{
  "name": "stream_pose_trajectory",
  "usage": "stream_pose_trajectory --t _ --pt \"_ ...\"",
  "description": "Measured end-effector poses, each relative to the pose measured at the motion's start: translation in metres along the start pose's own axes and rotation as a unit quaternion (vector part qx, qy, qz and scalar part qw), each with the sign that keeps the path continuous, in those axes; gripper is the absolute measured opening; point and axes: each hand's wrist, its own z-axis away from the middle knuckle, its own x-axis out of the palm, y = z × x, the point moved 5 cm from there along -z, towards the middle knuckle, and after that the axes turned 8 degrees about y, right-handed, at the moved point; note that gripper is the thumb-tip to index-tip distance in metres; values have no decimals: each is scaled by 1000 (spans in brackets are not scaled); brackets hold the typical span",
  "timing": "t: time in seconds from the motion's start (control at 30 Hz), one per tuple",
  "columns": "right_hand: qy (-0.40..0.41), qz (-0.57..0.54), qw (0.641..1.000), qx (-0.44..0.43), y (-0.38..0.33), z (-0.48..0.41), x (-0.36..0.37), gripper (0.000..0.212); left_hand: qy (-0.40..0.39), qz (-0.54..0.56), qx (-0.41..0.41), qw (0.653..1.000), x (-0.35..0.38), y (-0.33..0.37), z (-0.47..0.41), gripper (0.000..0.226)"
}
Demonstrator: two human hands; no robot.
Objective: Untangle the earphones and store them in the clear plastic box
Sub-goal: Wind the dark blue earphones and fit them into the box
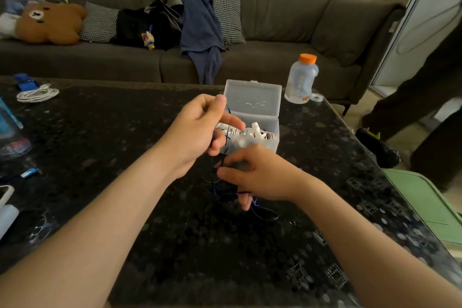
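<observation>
A tangle of dark blue earphones (265, 214) hangs between my two hands above the black table. My left hand (200, 130) holds one strand of the cable up high, its fingers curled round it. Just below and to the right, my right hand (255, 175) pinches the cable with thumb and forefinger, and loops trail under it onto the table. Right behind my hands stands the clear plastic box (271, 142) with its lid (252, 97) tipped open; white earphones (252, 132) lie inside it.
A bottle with an orange cap (301, 77) stands at the table's far right edge. A coiled white cable (37, 94) lies far left, with a blue cup (10, 130) and a phone (5, 195) at the left edge. A person's dark legs (425, 97) are to the right.
</observation>
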Motion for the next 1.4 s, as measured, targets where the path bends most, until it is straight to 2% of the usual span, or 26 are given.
stream_pose_trajectory --t 0.13,0.2,0.27,0.37,0.47,0.53,0.6,0.67,0.73,0.77,0.83,0.87,0.93,1.0,1.07,1.13,1.23,1.3,1.4 --pt "85 33 995 -52 -2 -5 -9 17 -16 4 18 1000 -7 1 -3 24" --pt "156 -53 986 -32 -2 -4 -21 12 2 -78 48 996 -17 2 -6 35" --pt "231 -196 953 7 2 -1 -34 8 34 -187 74 979 -24 3 -7 52" --pt "320 -320 891 34 7 2 -47 10 98 -351 110 924 -28 -2 -9 62" --pt "344 -443 827 36 5 3 -51 20 142 -407 76 899 -34 -14 -12 55" --pt "365 -463 808 24 0 6 -52 23 154 -438 64 883 -34 -17 -13 42" --pt "411 -392 823 4 -4 11 -51 18 181 -437 86 877 -31 -15 -13 26" --pt "448 -322 834 -2 -7 13 -50 16 216 -368 86 900 -30 -14 -13 14" --pt "460 -306 833 39 -4 14 -50 17 241 -200 1 950 -31 -18 -17 10" --pt "449 -319 832 64 0 13 -50 18 250 -101 -66 961 -32 -22 -18 11" --pt "410 -336 842 101 5 12 -48 22 250 15 -168 953 -33 -26 -18 13" --pt "394 -322 854 111 7 11 -49 24 240 16 -186 953 -33 -26 -18 13" --pt "357 -290 881 112 7 9 -50 21 232 -58 -160 958 -36 -23 -17 24" --pt "311 -271 905 107 4 9 -52 3 246 -170 -75 951 -41 -14 -15 32" --pt "273 -213 932 105 5 9 -55 22 252 -267 7 930 -46 -7 -15 38" --pt "281 -126 946 106 10 10 -59 33 240 -345 41 906 -51 -3 -16 44" --pt "347 86 931 71 13 11 -67 37 215 -472 76 852 -55 0 -16 52" --pt "346 198 915 61 13 10 -65 37 183 -525 75 828 -52 -1 -16 52" --pt "337 319 879 106 19 9 -61 28 128 -576 35 806 -47 -12 -19 54"
